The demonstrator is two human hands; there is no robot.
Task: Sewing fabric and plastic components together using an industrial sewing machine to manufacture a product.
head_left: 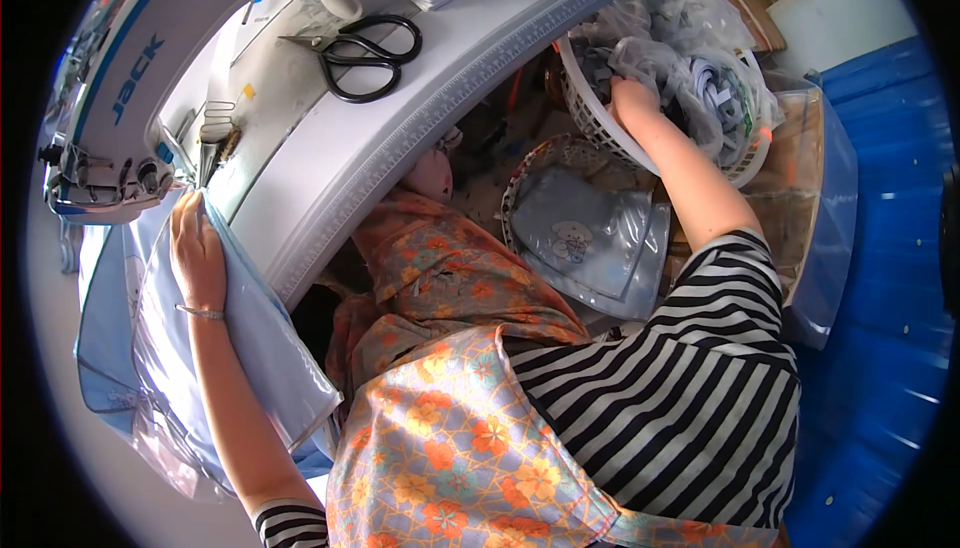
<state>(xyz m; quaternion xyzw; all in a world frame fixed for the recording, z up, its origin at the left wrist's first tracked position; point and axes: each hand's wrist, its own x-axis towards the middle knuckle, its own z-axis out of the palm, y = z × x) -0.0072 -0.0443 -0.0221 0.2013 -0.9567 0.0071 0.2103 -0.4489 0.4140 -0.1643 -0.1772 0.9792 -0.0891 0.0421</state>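
My left hand (198, 253), with a thin bracelet at its wrist, holds the edge of a shiny light blue sheet (255, 283) right by the needle area of a white sewing machine (130, 78). Its fingers lie close together; the thumb is hidden. The sheet drapes down over the table's front edge, with dark piping along part of its rim. My right hand (634, 103) reaches into a white plastic basket (600, 118) at the upper right, among clear plastic bags (665, 13) and grey-white strips (712, 88). Its fingertips are hidden there.
Black-handled scissors (365, 58) lie on the white table (310, 163), behind the ruler-marked front edge. A lower basket (512, 183) holds grey-blue pieces (585, 233) with a cartoon print. A clear-sided box (815, 208) stands right of the baskets, beside a blue corrugated surface (890, 248).
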